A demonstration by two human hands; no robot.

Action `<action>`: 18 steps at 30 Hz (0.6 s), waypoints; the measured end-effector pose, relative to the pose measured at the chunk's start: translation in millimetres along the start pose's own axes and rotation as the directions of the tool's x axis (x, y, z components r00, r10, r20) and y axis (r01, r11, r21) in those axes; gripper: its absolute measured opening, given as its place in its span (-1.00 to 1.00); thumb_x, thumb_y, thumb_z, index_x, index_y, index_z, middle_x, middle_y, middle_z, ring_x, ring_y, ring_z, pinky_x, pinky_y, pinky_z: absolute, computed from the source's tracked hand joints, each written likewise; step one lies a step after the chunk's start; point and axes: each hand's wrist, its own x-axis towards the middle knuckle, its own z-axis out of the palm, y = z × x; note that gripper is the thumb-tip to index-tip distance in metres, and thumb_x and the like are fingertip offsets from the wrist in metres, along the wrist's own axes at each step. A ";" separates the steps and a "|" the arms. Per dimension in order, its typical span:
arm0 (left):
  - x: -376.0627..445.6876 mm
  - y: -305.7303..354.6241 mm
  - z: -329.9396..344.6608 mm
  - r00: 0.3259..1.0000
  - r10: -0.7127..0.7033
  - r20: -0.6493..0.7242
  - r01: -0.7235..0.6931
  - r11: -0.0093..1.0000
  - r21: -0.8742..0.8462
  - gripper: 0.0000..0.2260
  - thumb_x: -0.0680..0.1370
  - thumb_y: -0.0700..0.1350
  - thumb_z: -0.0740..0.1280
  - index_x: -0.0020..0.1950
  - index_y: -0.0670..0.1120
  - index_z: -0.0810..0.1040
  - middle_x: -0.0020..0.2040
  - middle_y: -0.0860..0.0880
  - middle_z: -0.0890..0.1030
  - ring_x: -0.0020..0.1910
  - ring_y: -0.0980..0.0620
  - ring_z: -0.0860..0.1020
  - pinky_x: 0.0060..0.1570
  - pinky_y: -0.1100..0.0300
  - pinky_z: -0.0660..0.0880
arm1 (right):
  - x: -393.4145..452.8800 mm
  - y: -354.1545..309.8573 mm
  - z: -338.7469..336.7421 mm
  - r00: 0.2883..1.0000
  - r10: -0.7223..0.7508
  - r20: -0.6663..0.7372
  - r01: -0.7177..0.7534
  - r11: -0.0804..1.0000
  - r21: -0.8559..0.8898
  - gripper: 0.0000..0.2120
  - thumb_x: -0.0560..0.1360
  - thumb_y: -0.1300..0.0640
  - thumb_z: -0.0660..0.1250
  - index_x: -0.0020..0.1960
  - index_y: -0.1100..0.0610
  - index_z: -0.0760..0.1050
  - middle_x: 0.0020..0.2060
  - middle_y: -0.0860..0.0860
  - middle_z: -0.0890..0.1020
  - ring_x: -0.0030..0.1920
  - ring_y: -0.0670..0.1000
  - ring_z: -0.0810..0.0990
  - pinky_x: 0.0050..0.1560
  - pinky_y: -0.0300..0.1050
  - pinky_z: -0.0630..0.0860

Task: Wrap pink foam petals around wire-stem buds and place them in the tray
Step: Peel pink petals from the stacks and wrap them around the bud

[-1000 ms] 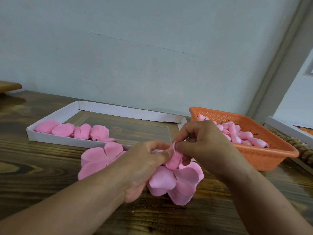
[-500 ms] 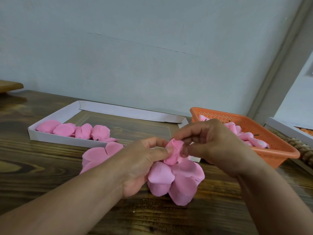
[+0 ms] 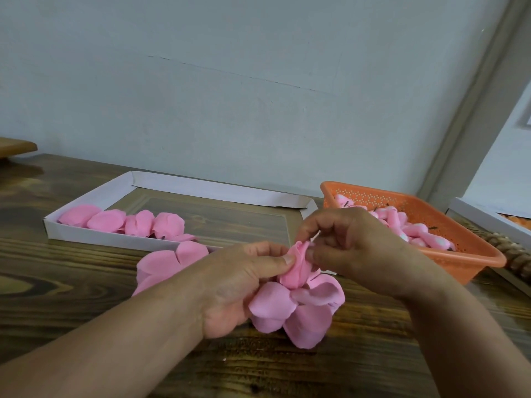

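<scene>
My left hand (image 3: pixel 244 285) grips a pink foam flower (image 3: pixel 298 303), thumb pressed on the rolled bud at its middle, with loose petals hanging below. My right hand (image 3: pixel 353 248) pinches the top of that bud from the right. The wire stem is hidden. A white cardboard tray (image 3: pixel 86 235) behind holds several wrapped pink flowers (image 3: pixel 138 224) along its left end. A loose sheet of pink petals (image 3: pixel 169 264) lies on the wooden table just in front of the tray.
An orange plastic basket (image 3: pixel 471 254) at the right holds several pink buds (image 3: pixel 402 225). A second white box (image 3: pixel 488 216) sits at the far right edge. The grey wall stands close behind the table.
The petal at the middle has been rolled tighter around the bud. My right hand's fingers have shifted up to the bud's tip. The flower stays in the same spot.
</scene>
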 end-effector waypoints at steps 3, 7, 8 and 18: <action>0.0 0.0 0.1 0.999 -0.022 0.029 0.023 0.999 -0.036 -0.91 0.51 -0.17 0.33 -0.02 -0.15 0.55 0.02 -0.19 0.59 0.24 -0.23 0.52 0.01 0.09 0.44 | -0.3 0.2 -0.5 0.998 -0.057 0.008 0.057 0.998 -0.003 -0.82 0.45 0.39 0.34 -0.15 0.13 0.56 -0.33 0.15 0.57 -0.35 0.07 0.45 -0.30 0.00 0.42; -0.1 -0.2 -0.5 0.998 -0.028 0.049 0.030 0.998 -0.054 -0.86 0.50 -0.15 0.33 0.02 -0.17 0.54 0.01 -0.19 0.60 0.22 -0.22 0.54 -0.23 0.20 0.50 | 0.5 3.7 -1.4 0.997 -0.077 0.018 0.077 0.997 -0.004 -0.83 0.46 0.37 0.33 -0.13 0.12 0.55 -0.27 0.13 0.56 -0.28 0.05 0.46 -0.24 0.03 0.44; -0.4 0.0 -1.0 0.998 -0.028 0.056 0.031 0.998 -0.059 -0.83 0.48 -0.14 0.35 0.04 -0.17 0.54 -0.03 -0.18 0.62 0.14 -0.20 0.59 -0.32 0.22 0.52 | 0.8 5.0 -1.3 0.997 -0.073 0.023 0.073 0.997 0.017 -0.85 0.47 0.35 0.32 -0.13 0.12 0.54 -0.25 0.16 0.56 -0.27 0.10 0.48 -0.23 0.09 0.45; -0.8 3.4 -4.1 0.998 0.003 0.061 0.003 0.995 -0.104 -0.66 0.33 -0.17 0.36 0.07 -0.25 0.54 -0.15 -0.23 0.69 -0.29 -0.08 0.67 -0.24 0.17 0.61 | 4.4 10.6 6.4 0.997 -0.014 -0.073 0.034 0.961 0.274 -0.86 0.44 0.41 0.36 -0.17 0.20 0.52 -0.31 0.30 0.62 -0.34 0.15 0.60 -0.25 0.01 0.53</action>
